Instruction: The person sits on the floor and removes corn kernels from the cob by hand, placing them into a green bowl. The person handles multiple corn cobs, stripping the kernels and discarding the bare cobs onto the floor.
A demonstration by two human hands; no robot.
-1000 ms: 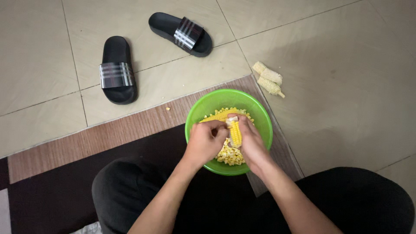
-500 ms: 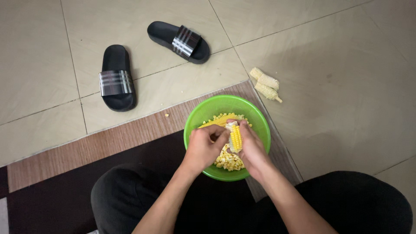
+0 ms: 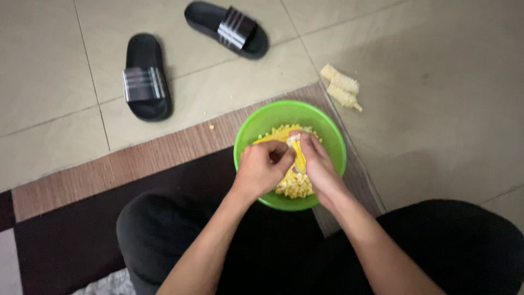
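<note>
Corn cob [image 3: 298, 154], yellow and partly stripped, is held upright over a green plastic bowl [image 3: 333, 143] that sits on the far edge of a brown striped mat [image 3: 136, 158], between the knees of a person seated on the floor in dark trousers. The right hand [image 3: 318, 164] is wrapped around the cob from the side, while the left hand [image 3: 261, 168] is closed against its other face, thumb working at the rows. Loose kernels [image 3: 292, 186] lie heaped in the bowl beneath both hands. One stray kernel [image 3: 211, 127] already rests on the mat just left of the bowl, a sign of the likely trouble: kernels popped off under thumb pressure may jump the low rim and scatter across mat and tiles. Pressing down hard near the rim could also tip the light bowl toward the mat's edge. Two bare cobs [image 3: 341, 87] lie on the beige tiled floor [image 3: 436, 109] just beyond the mat's far right corner, and a pair of black slides [image 3: 146, 76] sits further off to the left.
</note>
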